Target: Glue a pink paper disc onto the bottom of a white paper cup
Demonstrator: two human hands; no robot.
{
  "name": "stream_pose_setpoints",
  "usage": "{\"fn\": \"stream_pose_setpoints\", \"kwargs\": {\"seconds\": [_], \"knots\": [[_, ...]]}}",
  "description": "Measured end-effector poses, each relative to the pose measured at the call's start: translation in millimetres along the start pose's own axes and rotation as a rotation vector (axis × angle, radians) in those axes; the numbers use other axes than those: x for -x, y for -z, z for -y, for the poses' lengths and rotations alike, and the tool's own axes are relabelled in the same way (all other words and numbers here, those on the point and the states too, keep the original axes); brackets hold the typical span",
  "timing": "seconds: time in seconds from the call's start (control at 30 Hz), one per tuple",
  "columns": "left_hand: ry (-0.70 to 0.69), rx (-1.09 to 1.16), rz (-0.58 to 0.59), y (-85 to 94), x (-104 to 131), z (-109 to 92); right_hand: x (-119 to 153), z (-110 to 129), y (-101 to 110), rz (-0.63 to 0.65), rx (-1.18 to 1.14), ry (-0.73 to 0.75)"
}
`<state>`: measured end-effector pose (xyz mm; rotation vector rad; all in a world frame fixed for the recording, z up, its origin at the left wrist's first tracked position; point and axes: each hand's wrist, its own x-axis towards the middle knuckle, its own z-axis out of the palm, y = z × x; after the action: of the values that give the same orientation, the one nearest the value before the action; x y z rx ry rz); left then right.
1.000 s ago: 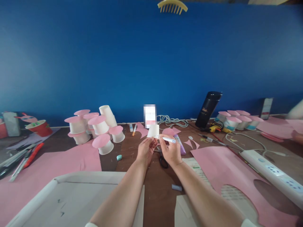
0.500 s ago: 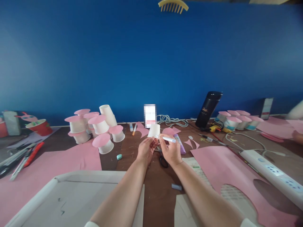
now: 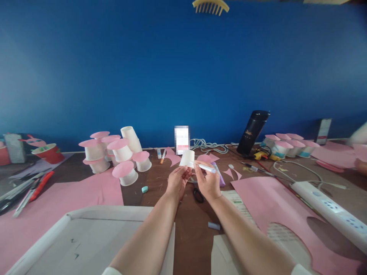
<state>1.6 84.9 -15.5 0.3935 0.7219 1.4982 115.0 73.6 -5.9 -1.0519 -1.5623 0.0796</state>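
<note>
Pinched in the fingers of my left hand [image 3: 175,182] is a small white paper cup [image 3: 187,158], held tilted above the table. My right hand [image 3: 210,185] grips a white marker [image 3: 205,167] like a pen, its tip end at the cup's right side. Whether the tip touches the cup, I cannot tell. Just below my hands lies a pair of scissors [image 3: 198,195] with black handles. A purple tube [image 3: 218,175] lies behind my right hand, and a greyish cap [image 3: 213,225] sits between my forearms.
Several white cups topped with pink discs [image 3: 125,169] stand at left, beside a tall cup stack [image 3: 131,139]. A phone [image 3: 182,139] leans on the blue wall. At right are a black flask [image 3: 252,131], a power strip [image 3: 329,212] and cut pink paper [image 3: 263,194].
My right hand and the marker have shifted slightly to the right. My left hand still holds the cup in nearly the same spot.
</note>
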Motion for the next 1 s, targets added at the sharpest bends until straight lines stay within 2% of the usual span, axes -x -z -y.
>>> {"fn": "stream_pose_setpoints", "kwargs": {"seconds": [0.2,1.0], "knots": [[-0.011,0.003,-0.021,-1.2,1.7,-1.3,-1.4,-1.0,0.5,-0.034,-0.006,-0.083],[0.010,0.027,-0.029,-3.2,2.1,-2.0,3.3,0.3,-1.9,0.014,-0.019,-0.058]]}}
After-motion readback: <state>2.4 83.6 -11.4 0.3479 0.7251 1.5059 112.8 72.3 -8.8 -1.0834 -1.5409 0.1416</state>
